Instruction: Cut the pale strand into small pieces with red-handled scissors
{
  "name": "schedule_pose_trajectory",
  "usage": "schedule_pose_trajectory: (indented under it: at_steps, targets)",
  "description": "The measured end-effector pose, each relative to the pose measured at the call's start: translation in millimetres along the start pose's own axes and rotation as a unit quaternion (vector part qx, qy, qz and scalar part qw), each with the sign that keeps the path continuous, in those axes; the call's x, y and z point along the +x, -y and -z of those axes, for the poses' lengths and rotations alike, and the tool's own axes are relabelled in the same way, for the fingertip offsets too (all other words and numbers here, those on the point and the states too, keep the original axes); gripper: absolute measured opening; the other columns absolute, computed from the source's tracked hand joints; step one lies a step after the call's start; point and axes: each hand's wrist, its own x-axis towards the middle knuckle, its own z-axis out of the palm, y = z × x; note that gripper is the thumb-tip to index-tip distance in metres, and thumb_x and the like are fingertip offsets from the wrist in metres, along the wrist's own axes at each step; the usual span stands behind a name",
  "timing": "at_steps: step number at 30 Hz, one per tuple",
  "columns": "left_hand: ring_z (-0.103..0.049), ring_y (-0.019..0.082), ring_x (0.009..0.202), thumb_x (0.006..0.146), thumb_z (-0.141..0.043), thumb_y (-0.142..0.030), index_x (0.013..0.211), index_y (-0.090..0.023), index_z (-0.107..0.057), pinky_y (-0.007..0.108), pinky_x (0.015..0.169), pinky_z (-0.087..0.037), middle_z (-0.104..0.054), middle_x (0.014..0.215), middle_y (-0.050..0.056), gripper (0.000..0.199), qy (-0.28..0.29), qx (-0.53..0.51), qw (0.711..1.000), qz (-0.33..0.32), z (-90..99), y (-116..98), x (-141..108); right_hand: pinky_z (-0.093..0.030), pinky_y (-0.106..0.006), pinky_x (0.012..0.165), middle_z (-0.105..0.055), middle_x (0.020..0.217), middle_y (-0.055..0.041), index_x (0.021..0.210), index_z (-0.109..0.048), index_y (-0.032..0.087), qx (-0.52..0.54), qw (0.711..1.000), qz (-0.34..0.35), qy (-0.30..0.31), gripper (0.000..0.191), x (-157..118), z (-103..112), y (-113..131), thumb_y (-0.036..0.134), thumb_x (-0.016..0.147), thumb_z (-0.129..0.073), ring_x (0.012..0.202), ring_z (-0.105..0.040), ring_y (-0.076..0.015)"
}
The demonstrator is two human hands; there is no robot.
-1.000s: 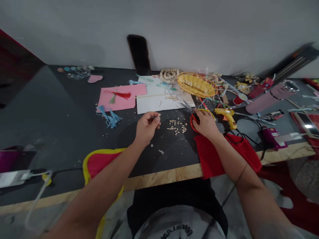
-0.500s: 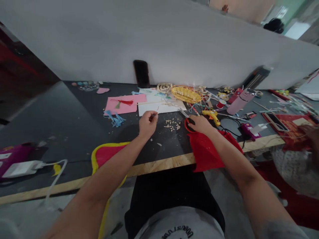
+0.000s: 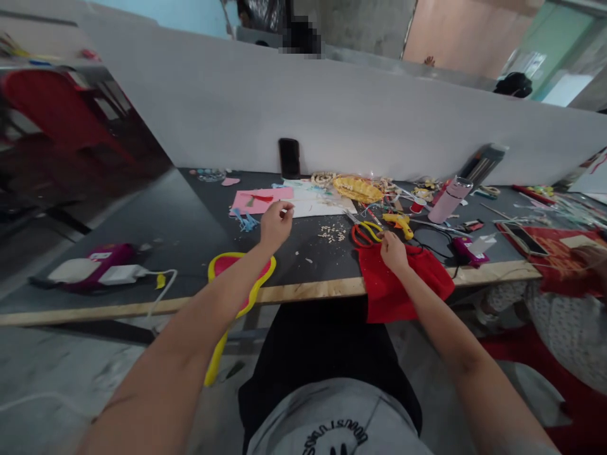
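My left hand [image 3: 277, 222] is raised over the dark table, in front of a pink sheet [image 3: 241, 201] and a white sheet [image 3: 306, 208]. Its thumb and fingers are pinched together; whatever is between them is too small to make out. My right hand [image 3: 393, 251] has curled fingers beside the yellow handle of a pair of scissors [image 3: 362, 236] with one red and one yellow handle. Whether it grips that handle does not show. Red cloth [image 3: 386, 287] lies under this hand and hangs over the table edge. Small pale bits [image 3: 332, 233] are scattered between my hands.
Blue tassels [image 3: 245, 220] lie left of my left hand. A yellow glue gun [image 3: 399, 224], red thread spool [image 3: 418, 205] and pink bottle [image 3: 449, 201] stand or lie at right. A phone [image 3: 289, 158] leans on the partition. Another person's hand [image 3: 590, 254] is at far right.
The view has shifted to the left. My right hand has drawn back to the right off the scissors, whose yellow handle now shows. My left hand stays pinched.
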Motion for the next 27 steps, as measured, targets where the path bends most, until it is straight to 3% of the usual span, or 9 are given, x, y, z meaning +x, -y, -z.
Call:
schedule_pose_trajectory:
  at_steps: [5, 12, 20, 27]
  targets:
    - [-0.057, 0.017, 0.07, 0.079, -0.055, -0.019, 0.083, -0.017, -0.062, 0.03, 0.073, -0.044, -0.066, 0.086, 0.005, 0.009, -0.029, 0.011, 0.999, 0.029, 19.7, 3.8, 6.0, -0.051, -0.043, 0.092, -0.063, 0.102, -0.013, 0.105, -0.061, 0.017, 0.023, 1.0, 0.013, -0.016, 0.027, -0.2, -3.5, 3.1, 0.015, 0.093, -0.038, 0.101, -0.059, -0.0248]
    - [-0.057, 0.015, 0.066, 0.078, -0.057, -0.019, 0.082, -0.017, -0.062, 0.029, 0.069, -0.043, -0.065, 0.081, 0.003, 0.007, -0.076, -0.026, 0.994, 0.076, 39.8, 16.4, 15.5, -0.051, -0.044, 0.094, -0.05, 0.119, -0.0156, 0.111, -0.058, 0.018, 0.016, 0.999, 0.005, -0.027, 0.028, -0.9, 0.5, 8.0, 0.022, 0.084, -0.048, 0.107, -0.056, -0.0269]
    - [-0.054, 0.01, 0.054, 0.081, -0.056, -0.022, 0.087, -0.017, -0.059, 0.022, 0.053, -0.043, -0.062, 0.075, 0.0, 0.008, -0.087, -0.172, 0.968, 0.16, 4.3, 33.5, 5.8, -0.056, -0.039, 0.081, -0.053, 0.114, -0.0131, 0.107, -0.059, 0.019, -0.012, 1.0, -0.003, -0.004, 0.025, -5.3, 3.0, 12.7, 0.027, 0.087, -0.047, 0.101, -0.06, -0.025]
    - [-0.05, 0.006, 0.047, 0.083, -0.056, -0.026, 0.089, -0.017, -0.056, 0.019, 0.043, -0.04, -0.064, 0.076, 0.001, 0.011, -0.001, -0.312, 0.929, 0.197, -20.6, 8.5, -1.9, -0.056, -0.037, 0.075, -0.055, 0.108, -0.0123, 0.103, -0.059, 0.019, -0.001, 0.999, 0.022, 0.036, 0.022, 6.1, 11.8, 13.8, 0.026, 0.087, -0.048, 0.092, -0.061, -0.0229]
